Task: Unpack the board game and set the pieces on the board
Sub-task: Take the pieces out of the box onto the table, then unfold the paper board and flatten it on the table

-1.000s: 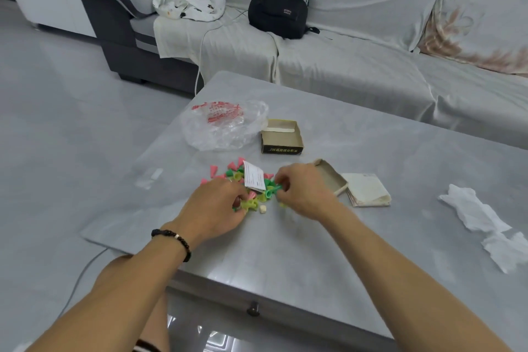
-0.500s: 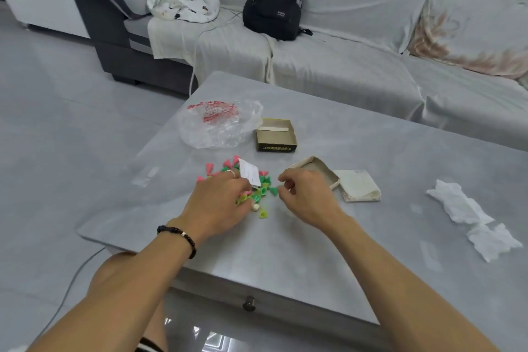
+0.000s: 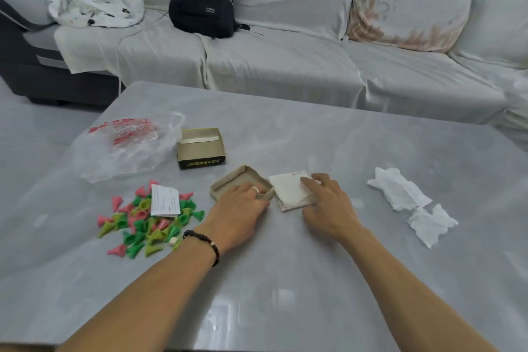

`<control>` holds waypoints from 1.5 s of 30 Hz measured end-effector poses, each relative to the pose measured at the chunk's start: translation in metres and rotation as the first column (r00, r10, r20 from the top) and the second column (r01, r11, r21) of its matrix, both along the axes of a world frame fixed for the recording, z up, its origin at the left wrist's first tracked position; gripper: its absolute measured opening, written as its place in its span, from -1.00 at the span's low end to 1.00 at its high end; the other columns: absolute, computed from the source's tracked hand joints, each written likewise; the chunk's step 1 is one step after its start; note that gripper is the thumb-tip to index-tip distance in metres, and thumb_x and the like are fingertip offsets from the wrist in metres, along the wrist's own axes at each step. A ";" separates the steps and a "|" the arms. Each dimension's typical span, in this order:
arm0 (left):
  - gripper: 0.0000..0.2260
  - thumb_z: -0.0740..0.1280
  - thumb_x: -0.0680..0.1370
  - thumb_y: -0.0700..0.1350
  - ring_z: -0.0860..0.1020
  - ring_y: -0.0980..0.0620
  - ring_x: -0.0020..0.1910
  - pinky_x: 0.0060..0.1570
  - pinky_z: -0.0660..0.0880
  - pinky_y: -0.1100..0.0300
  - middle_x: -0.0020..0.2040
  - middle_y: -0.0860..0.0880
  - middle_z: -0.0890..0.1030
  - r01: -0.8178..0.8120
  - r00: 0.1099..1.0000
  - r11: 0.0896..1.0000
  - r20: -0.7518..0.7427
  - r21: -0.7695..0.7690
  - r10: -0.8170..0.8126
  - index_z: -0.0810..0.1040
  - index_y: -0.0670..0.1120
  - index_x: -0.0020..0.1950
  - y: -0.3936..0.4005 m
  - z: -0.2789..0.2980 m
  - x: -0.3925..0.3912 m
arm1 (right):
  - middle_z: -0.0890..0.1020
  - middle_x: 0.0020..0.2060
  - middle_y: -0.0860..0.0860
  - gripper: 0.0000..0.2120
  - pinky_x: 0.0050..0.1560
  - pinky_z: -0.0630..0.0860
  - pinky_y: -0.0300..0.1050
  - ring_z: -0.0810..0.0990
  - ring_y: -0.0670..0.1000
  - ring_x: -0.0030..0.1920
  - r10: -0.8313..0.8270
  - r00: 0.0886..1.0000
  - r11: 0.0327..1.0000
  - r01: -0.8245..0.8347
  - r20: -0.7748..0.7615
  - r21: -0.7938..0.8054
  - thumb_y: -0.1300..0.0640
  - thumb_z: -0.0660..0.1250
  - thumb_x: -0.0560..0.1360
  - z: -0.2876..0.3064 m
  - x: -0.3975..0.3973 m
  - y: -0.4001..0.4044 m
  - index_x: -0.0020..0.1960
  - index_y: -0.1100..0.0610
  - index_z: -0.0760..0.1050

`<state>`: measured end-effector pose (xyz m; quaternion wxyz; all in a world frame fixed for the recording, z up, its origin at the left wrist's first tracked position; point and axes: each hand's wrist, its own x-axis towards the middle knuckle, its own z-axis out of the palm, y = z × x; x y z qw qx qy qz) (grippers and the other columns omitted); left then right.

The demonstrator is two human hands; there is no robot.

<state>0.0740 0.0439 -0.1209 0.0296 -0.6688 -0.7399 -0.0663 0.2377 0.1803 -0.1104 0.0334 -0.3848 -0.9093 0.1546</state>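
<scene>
A heap of small pink, green and yellow-green cone pieces (image 3: 148, 223) lies on the grey table (image 3: 285, 280), with a white paper slip (image 3: 165, 200) on top and a small white die (image 3: 172, 241) at its near edge. To the right sits an open cardboard box half (image 3: 231, 180); my left hand (image 3: 240, 210) rests on its near corner. Beside it lies the folded white board (image 3: 288, 191). My right hand (image 3: 325, 206) grips the board's right edge, fingers on top and thumb at the near side. The other box half (image 3: 201, 148) stands behind.
A crumpled clear plastic bag (image 3: 125, 143) with red print lies at the back left. Two crumpled white tissues (image 3: 411, 203) lie on the right. A covered sofa with a black bag (image 3: 203, 11) runs behind the table.
Both hands left the heap of pieces and moved right. The left now rests on the open box half, and the right has taken hold of the folded board.
</scene>
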 end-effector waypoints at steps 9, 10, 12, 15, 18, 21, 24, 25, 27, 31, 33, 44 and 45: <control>-0.62 0.38 0.41 -0.23 0.41 -0.19 0.32 0.24 0.39 -0.01 0.29 -0.16 0.48 -0.067 0.998 0.985 0.008 0.162 0.066 0.54 -0.10 0.23 0.024 0.001 -0.023 | 0.58 -0.03 0.06 -0.86 0.03 0.40 -0.07 0.49 0.09 0.03 -0.044 0.986 0.996 0.030 -0.160 -0.090 0.13 0.22 0.56 -0.008 -0.008 0.021 -0.02 -0.01 0.55; -0.67 0.42 0.39 -0.19 0.43 -0.21 0.31 0.24 0.41 -0.05 0.26 -0.18 0.51 -0.050 0.999 0.969 0.031 0.243 0.044 0.57 -0.13 0.15 0.027 0.002 -0.016 | 0.59 -0.11 0.05 -0.87 -0.03 0.39 -0.11 0.50 0.06 -0.03 -0.064 0.977 0.992 0.040 -0.203 -0.121 0.13 0.23 0.55 -0.006 -0.006 0.022 -0.10 -0.04 0.52; -0.61 0.42 0.43 -0.05 0.41 -0.19 0.33 0.25 0.42 -0.08 0.25 -0.17 0.51 -0.028 0.995 0.957 0.103 0.290 -0.002 0.52 -0.13 0.22 0.033 0.006 0.001 | 0.57 -0.26 -0.02 -0.83 -0.18 0.35 -0.25 0.50 -0.04 -0.20 -0.079 0.952 0.981 0.021 -0.295 -0.195 0.18 0.27 0.54 0.002 0.002 0.020 -0.21 -0.01 0.47; -0.59 0.33 0.52 0.04 0.47 -0.11 0.21 0.15 0.43 0.01 0.19 -0.09 0.54 -0.055 0.964 0.978 0.267 0.203 -0.001 0.42 -0.07 0.32 0.043 0.014 0.022 | 0.51 -0.36 -0.05 -0.82 -0.26 0.34 -0.31 0.40 -0.14 -0.35 -0.088 0.922 0.945 -0.043 -0.378 -0.325 0.22 0.30 0.54 0.019 0.015 0.014 -0.24 0.10 0.50; -0.85 0.34 0.53 -0.03 0.55 -0.04 -0.14 -0.17 0.45 0.11 -0.16 0.04 0.59 -0.167 0.789 0.971 0.613 0.174 0.025 0.51 -0.03 0.06 0.044 0.029 0.036 | 0.55 -0.34 0.00 -0.85 -0.18 0.50 -0.09 0.49 -0.07 -0.28 -0.217 0.844 0.900 -0.022 -0.491 -0.435 0.21 0.30 0.56 0.031 0.029 0.018 -0.19 0.15 0.54; -0.98 0.41 0.48 -0.10 0.61 0.10 -0.19 -0.19 0.52 0.22 -0.22 0.10 0.65 -0.280 0.544 0.957 0.834 0.081 0.088 0.61 -0.01 -0.16 0.043 0.041 0.048 | 0.59 -0.31 -0.01 -0.91 -0.14 0.54 -0.07 0.54 -0.03 -0.26 -0.403 0.715 0.862 0.086 -0.571 -0.500 0.16 0.34 0.55 0.041 0.038 0.019 -0.12 0.14 0.54; -0.90 0.49 0.42 -0.09 0.61 0.09 -0.23 -0.23 0.53 0.19 -0.28 0.06 0.65 -0.447 0.427 0.893 0.889 0.050 0.164 0.62 -0.02 -0.28 0.040 0.042 0.058 | 0.54 -0.14 -0.08 -0.79 -0.10 0.46 -0.25 0.52 -0.11 -0.13 -0.440 0.686 0.898 0.325 -0.579 -0.298 0.05 0.41 0.48 0.037 0.042 0.006 0.03 0.06 0.42; -0.88 0.51 0.39 -0.08 0.61 0.07 -0.25 -0.25 0.53 0.18 -0.29 0.04 0.64 -0.504 0.400 0.863 0.897 0.042 0.190 0.61 -0.03 -0.30 0.039 0.041 0.060 | 0.53 -0.13 -0.08 -0.77 -0.10 0.43 -0.25 0.51 -0.12 -0.12 -0.405 0.696 0.911 0.361 -0.594 -0.198 0.03 0.41 0.47 0.036 0.041 -0.002 0.02 0.05 0.41; -0.82 0.56 0.34 -0.06 0.57 0.07 -0.32 -0.32 0.48 0.21 -0.34 0.03 0.61 -0.553 0.368 0.832 0.908 0.039 0.202 0.59 -0.06 -0.35 0.036 0.039 0.065 | 0.56 -0.21 -0.09 -0.86 -0.16 0.40 -0.22 0.52 -0.13 -0.19 -0.342 0.739 0.939 0.298 -0.581 -0.174 0.01 0.38 0.49 0.035 0.038 -0.014 -0.10 0.06 0.47; -0.77 0.57 0.32 -0.05 0.43 0.21 -0.47 -0.41 0.36 0.39 -0.46 0.08 0.52 -0.404 0.432 0.911 0.895 0.086 0.107 0.56 -0.08 -0.38 0.025 0.043 0.075 | 0.69 -0.25 0.00 -0.58 -0.11 0.55 -0.12 0.66 -0.07 -0.18 -0.377 0.805 0.833 0.077 -0.459 -0.548 -0.18 0.27 0.53 0.041 0.032 -0.030 -0.21 0.14 0.64; -0.88 0.56 0.36 -0.10 0.53 0.22 -0.39 -0.33 0.42 0.40 -0.39 0.08 0.61 -0.298 0.414 0.951 0.909 0.084 0.049 0.63 -0.03 -0.28 0.018 0.046 0.075 | 0.70 -0.30 0.02 -0.66 -0.11 0.57 -0.12 0.67 -0.08 -0.25 -0.404 0.778 0.807 0.056 -0.481 -0.587 -0.04 0.31 0.54 0.042 0.031 -0.033 -0.22 0.19 0.65; -0.91 0.36 0.54 -0.10 0.54 0.14 -0.26 -0.25 0.42 0.32 -0.22 0.02 0.64 -0.429 0.290 0.903 0.947 0.001 0.136 0.62 -0.06 -0.14 0.008 0.044 0.059 | 0.70 -0.25 0.10 -0.81 -0.27 0.58 -0.14 0.67 0.00 -0.27 -0.687 0.562 0.570 0.025 -0.460 -0.821 0.22 0.25 0.58 0.044 0.049 -0.024 -0.14 0.25 0.58; -0.91 0.34 0.56 -0.09 0.56 0.09 -0.22 -0.22 0.45 0.25 -0.19 0.01 0.65 -0.449 0.274 0.893 0.948 -0.023 0.163 0.60 -0.05 -0.12 0.009 0.042 0.058 | 0.70 -0.24 0.11 -0.82 -0.28 0.57 -0.13 0.67 0.00 -0.27 -0.704 0.563 0.556 0.056 -0.433 -0.829 0.22 0.25 0.58 0.043 0.054 -0.020 -0.13 0.25 0.57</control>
